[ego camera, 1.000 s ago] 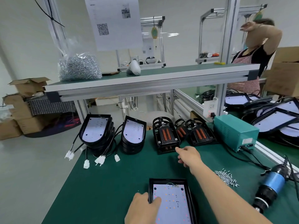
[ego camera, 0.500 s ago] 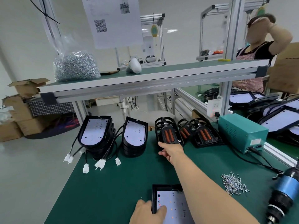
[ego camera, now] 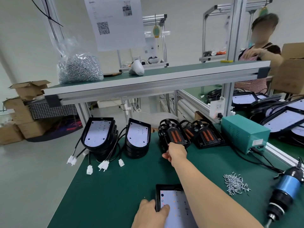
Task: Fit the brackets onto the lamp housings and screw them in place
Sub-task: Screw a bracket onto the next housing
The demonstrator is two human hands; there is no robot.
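Right hand [ego camera: 176, 151] grips bracket [ego camera: 177, 136]; left hand [ego camera: 148, 214] holds lamp housing [ego camera: 175, 204].

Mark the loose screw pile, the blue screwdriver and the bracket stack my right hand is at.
Loose pile of small silver screws [ego camera: 236, 183]: head view, middle of the heap.
Blue-bodied electric screwdriver [ego camera: 286, 186]: head view, blue barrel.
Black bracket with orange strips [ego camera: 176, 136]: head view, its top face.

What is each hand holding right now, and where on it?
Right hand grips the top bracket by its near end; left hand pinches the lamp housing at its left rim.
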